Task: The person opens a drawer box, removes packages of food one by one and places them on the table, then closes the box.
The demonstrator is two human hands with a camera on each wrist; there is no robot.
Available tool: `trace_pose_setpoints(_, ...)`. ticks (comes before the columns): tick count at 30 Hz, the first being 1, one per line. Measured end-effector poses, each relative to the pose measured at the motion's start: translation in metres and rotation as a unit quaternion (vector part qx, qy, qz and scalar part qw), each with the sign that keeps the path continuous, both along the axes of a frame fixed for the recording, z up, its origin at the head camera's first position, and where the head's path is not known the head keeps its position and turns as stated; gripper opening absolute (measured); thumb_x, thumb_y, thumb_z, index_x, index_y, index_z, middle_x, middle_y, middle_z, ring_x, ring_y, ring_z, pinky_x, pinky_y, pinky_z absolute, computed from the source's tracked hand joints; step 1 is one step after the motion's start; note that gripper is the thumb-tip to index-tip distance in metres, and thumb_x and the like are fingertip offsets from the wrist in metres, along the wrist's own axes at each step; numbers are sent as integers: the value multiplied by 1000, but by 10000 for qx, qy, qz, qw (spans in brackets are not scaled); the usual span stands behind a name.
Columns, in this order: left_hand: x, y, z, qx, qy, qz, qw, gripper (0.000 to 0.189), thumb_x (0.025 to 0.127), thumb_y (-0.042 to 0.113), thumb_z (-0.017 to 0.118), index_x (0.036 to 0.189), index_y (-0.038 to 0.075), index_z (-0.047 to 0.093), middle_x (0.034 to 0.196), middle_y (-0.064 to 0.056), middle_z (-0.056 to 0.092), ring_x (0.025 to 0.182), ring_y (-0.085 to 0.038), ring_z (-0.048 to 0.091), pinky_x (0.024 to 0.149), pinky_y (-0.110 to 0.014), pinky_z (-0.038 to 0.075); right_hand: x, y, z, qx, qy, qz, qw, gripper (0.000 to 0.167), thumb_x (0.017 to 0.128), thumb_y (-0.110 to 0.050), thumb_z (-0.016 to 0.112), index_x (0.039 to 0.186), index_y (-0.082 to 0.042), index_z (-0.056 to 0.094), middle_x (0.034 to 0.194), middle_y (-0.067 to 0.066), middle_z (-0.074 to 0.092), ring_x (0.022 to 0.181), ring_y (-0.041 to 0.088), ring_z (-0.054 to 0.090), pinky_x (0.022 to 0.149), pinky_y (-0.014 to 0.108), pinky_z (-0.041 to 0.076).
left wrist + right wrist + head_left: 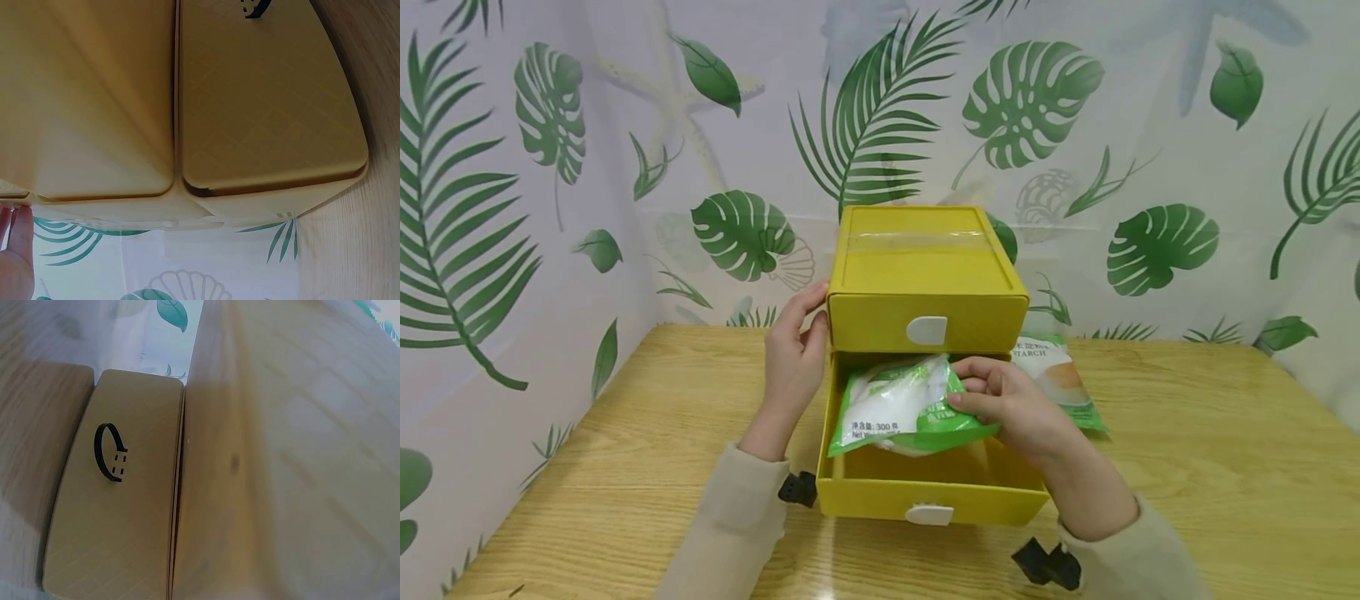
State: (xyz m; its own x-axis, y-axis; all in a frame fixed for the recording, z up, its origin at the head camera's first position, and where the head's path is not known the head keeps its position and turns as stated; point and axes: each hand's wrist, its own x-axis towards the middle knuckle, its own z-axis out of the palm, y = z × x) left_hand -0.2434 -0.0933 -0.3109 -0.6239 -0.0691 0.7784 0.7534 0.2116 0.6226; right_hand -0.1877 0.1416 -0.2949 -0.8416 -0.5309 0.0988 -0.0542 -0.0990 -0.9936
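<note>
From the left edge, a white cloth [602,158] printed with green leaves runs behind a wood-grain table [700,400]. My left sleeve [726,508] is pale, with a black clip [797,489] beside its cuff. My left hand [793,354] is fairly straight-fingered and grips nothing; its fingertips rest against the left side of a yellow drawer box [921,262].

At the centre, the closed upper drawer [876,325] has a white handle [927,331]. Beneath it, the lower drawer [880,500] stands pulled out toward me, with another white tab [929,515] on its front. A green and white plastic bag [891,408], marked 300 grams in print, lies tilted within that drawer's opening, toward its far part; I cannot tell whether it touches the bottom.

My right hand [1011,408] pinches the bag's right end between curled fingers and thumb. Just beyond, at the far right of the box, a second bag [1063,383], labelled starch, lies on the table.
</note>
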Motion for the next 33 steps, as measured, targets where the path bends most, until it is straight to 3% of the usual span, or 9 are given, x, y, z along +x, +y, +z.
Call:
trace_pose_setpoints(7,2,-1,1,-24,17,-33,10000,29,86,-10,45,114,-5,55,119,-14,53,107,-20,50,78,-30,50,2,1,1,-346,191,43,9992,20,85,6,47,104,14,43,82,7,64,70,13,62,64,23,52)
trace_pose_setpoints(18,0,-1,0,-59,33,-24,10000,29,87,-9,46,114,-4,55,119,-13,53,106,-20,50,77,-29,50,14,6,8,-1058,488,314,9927,17,88,6,44,102,1,52,91,8,65,78,16,63,68,26,52)
trace_pose_setpoints(25,1,-2,1,-121,17,12,9999,29,87,-9,46,115,-4,55,119,-12,53,107,-18,50,76,-29,50,18,10,10,-1825,532,380,9810,22,90,6,40,105,0,54,95,9,64,80,15,62,69,24,52)
trace_pose_setpoints(33,1,-1,1,-169,25,58,9998,29,88,-7,46,115,-3,55,120,-11,53,107,-17,50,76,-28,50,20,16,14,-2333,1012,19,9671,27,89,8,36,105,1,56,91,8,65,75,14,62,65,23,52)
